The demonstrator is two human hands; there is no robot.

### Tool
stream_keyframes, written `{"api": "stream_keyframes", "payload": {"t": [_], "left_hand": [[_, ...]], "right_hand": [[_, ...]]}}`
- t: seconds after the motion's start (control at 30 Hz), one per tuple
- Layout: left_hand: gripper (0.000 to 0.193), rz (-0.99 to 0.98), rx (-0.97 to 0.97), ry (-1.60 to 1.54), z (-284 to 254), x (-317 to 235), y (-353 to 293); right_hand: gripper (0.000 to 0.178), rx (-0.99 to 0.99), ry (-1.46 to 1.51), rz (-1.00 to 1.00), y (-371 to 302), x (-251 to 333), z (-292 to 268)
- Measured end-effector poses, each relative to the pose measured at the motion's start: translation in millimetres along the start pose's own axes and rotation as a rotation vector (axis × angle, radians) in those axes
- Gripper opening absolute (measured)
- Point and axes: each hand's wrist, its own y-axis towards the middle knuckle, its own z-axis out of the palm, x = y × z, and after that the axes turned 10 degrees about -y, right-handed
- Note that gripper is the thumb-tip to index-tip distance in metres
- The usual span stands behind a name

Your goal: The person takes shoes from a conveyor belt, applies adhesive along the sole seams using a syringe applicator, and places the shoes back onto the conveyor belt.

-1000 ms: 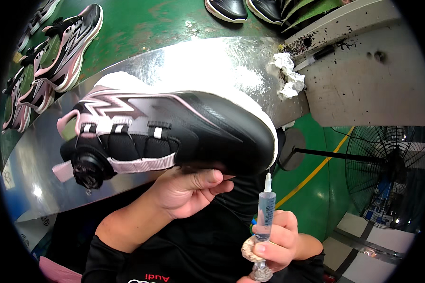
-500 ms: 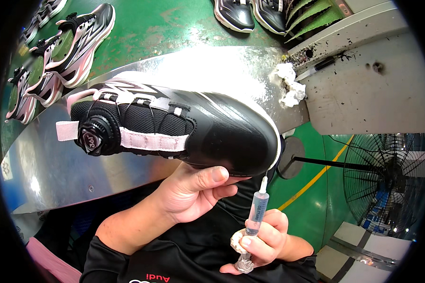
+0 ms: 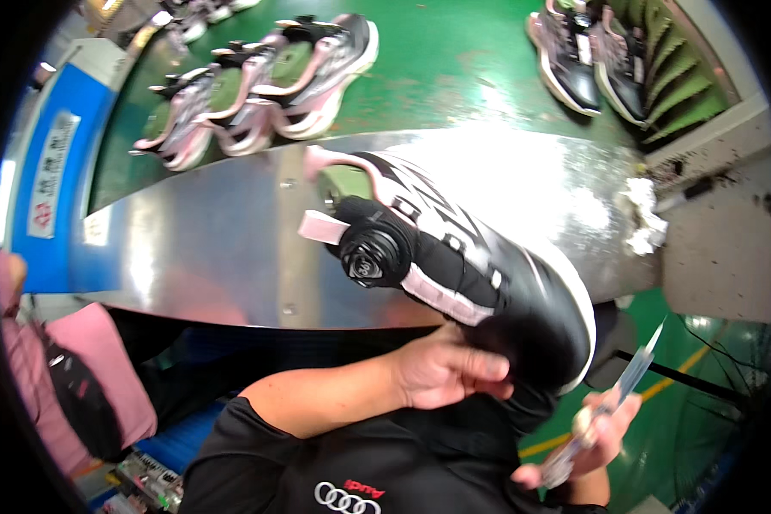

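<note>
A black sneaker (image 3: 531, 321) with pink and white trim is tilted over the metal bench, its toe pointing to the lower right. On its tongue sits a round black lace dial (image 3: 371, 255). My left hand (image 3: 445, 368) is closed on the shoe's near side by the toe, thumb showing and some fingers hidden beneath. My right hand (image 3: 604, 433) grips a clear syringe (image 3: 632, 375) with a fine tip, pointing up and right. The tip is apart from the shoe. Whitish wrapping shows around the syringe's lower end.
The shiny metal bench (image 3: 206, 248) borders a green surface with several similar sneakers (image 3: 317, 86). Another pair (image 3: 574, 64) stands beside a green slatted rack (image 3: 681, 86). Crumpled white tissue (image 3: 641, 216) lies at the bench's right end. A person in pink (image 3: 103, 368) is at left.
The syringe tip has moved off the shoe's toe edge, away to the right. The sneaker has tilted toe-down. The whole view has shifted left, bringing the person in pink further into it.
</note>
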Motion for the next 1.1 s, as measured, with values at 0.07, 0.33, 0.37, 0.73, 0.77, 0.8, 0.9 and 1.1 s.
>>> {"api": "stream_keyframes", "payload": {"t": [0.07, 0.33, 0.37, 0.73, 0.77, 0.8, 0.9, 1.1], "left_hand": [[0.056, 0.053, -0.015, -0.026, -10.1, 1.5, -42.0], [0.086, 0.369, -0.35, 0.421, 41.4, -20.2, -94.6], [0.087, 0.372, -0.358, 0.494, 48.5, -29.0, -81.2], [0.034, 0.461, -0.23, 0.683, 62.3, -148.1, 102.5], [0.033, 0.496, -0.262, 0.748, 63.4, -149.0, 94.4], [0.033, 0.518, -0.292, 0.812, 66.2, -149.7, 80.5], [0.025, 0.884, -0.264, 1.015, 58.8, -168.4, 17.8], [0.065, 1.239, -0.625, 1.602, 29.3, -240.9, -56.6]], "right_hand": [[0.093, -0.002, -0.047, -0.031, 13.2, -29.3, 20.1], [0.082, -0.04, 0.017, 0.047, 75.1, -98.1, 86.9], [0.081, -0.035, 0.054, 0.111, 75.1, -100.1, 92.2], [0.081, -0.02, 0.144, 0.256, 78.1, -97.2, 106.4], [0.081, -0.019, 0.132, 0.232, 78.4, -100.9, 105.2], [0.082, -0.018, 0.114, 0.22, 76.1, -103.7, 101.9], [0.083, -0.034, 0.105, 0.225, 79.0, -108.1, 97.0], [0.083, -0.056, 0.119, 0.143, 88.8, -104.2, 98.9]]}}
